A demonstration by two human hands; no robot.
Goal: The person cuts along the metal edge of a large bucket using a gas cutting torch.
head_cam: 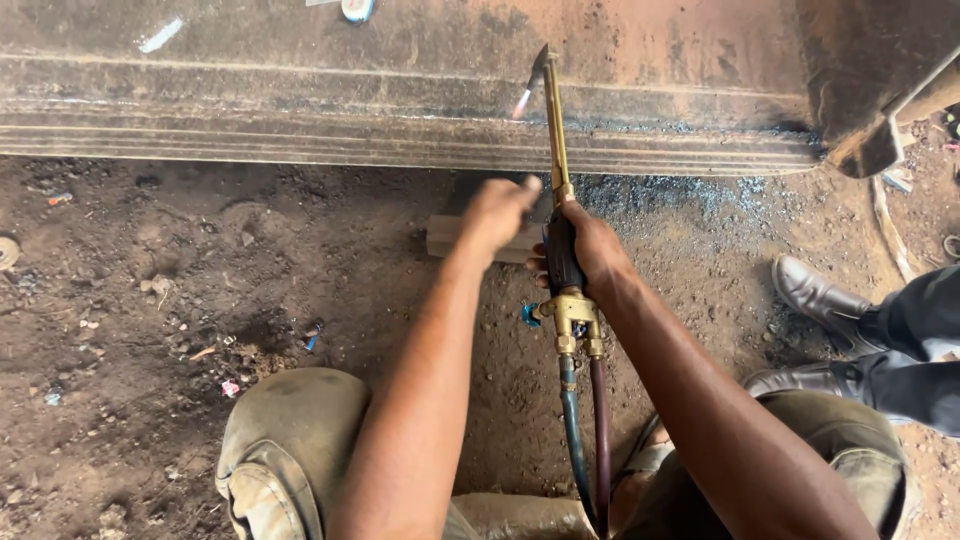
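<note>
Bare dirt ground point(200, 260), strewn with small litter point(230, 387). Wood block point(445, 238) lying by the rusty steel beam point(300, 120); grey slag point(680, 195) scattered alongside.

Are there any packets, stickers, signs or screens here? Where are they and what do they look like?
No signs or screens show.
Round blue and white scrap: top edge, on the rusty metal beam; too cut off to tell what it is.
White strip: upper left on the beam, slanted, maybe tape or paint.
Small coloured litter bits: on the dirt, left of the knee.
</note>
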